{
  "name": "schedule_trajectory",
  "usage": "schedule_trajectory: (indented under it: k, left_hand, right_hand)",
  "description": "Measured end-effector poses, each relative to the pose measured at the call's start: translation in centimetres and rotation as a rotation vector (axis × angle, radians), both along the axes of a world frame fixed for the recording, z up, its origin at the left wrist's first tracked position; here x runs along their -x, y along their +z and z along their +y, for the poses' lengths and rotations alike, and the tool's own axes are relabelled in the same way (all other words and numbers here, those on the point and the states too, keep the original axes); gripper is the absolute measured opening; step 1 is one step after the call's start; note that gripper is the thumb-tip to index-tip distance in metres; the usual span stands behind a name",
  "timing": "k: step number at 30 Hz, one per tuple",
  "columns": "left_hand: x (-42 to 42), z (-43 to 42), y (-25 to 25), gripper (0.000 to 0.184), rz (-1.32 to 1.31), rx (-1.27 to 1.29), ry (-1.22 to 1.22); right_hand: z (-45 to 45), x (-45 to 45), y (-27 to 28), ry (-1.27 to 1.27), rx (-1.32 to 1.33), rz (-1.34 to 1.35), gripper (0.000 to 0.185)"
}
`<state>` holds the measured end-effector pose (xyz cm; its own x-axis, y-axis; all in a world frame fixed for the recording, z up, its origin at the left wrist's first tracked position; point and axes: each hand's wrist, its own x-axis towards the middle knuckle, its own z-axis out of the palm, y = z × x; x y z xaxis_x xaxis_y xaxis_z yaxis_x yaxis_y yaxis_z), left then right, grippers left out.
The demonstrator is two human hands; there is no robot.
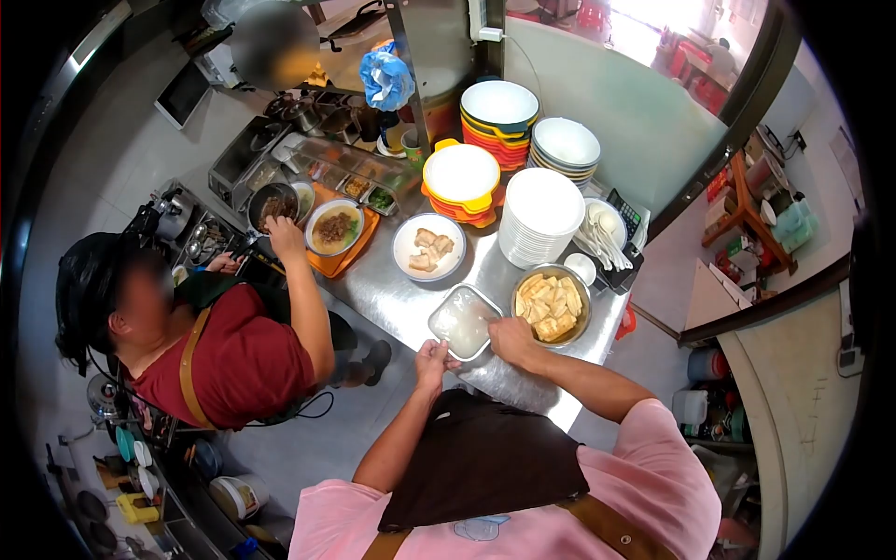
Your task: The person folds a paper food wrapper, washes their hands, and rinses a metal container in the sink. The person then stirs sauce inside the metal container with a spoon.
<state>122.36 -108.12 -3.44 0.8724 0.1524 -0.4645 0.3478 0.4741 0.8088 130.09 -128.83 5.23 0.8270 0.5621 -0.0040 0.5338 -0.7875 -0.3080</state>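
Note:
At the counter's front edge is a rectangular container (460, 318) with a white rim and pale, whitish contents. My left hand (432, 364) grips its near left corner, thumb along the rim. My right hand (511, 340) is closed at the container's right side, its fingertips reaching over the rim; whatever they pinch is too small to make out. Just beyond that hand sits a steel bowl (585, 322) of golden-yellow chunks. Farther back, a white plate (403, 245) holds several pale, light-brown pieces.
Tall stacks of white bowls (537, 224) and orange-yellow bowls (462, 173) stand at the back of the steel counter (373, 303). Spoons (605, 229) lie at right. A co-worker in a red shirt (243, 364) reaches over a noodle bowl (334, 229) on an orange tray at left.

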Motion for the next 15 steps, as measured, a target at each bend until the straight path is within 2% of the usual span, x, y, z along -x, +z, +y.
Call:
schedule_trajectory:
  k: [15]
  left_hand:
    - [0.0, -0.2, -0.1, 0.02, -0.016, -0.002, 0.021]
  right_hand:
    - [-0.4, -0.7, 2.6, 0.131, 0.111, 0.238, 0.02]
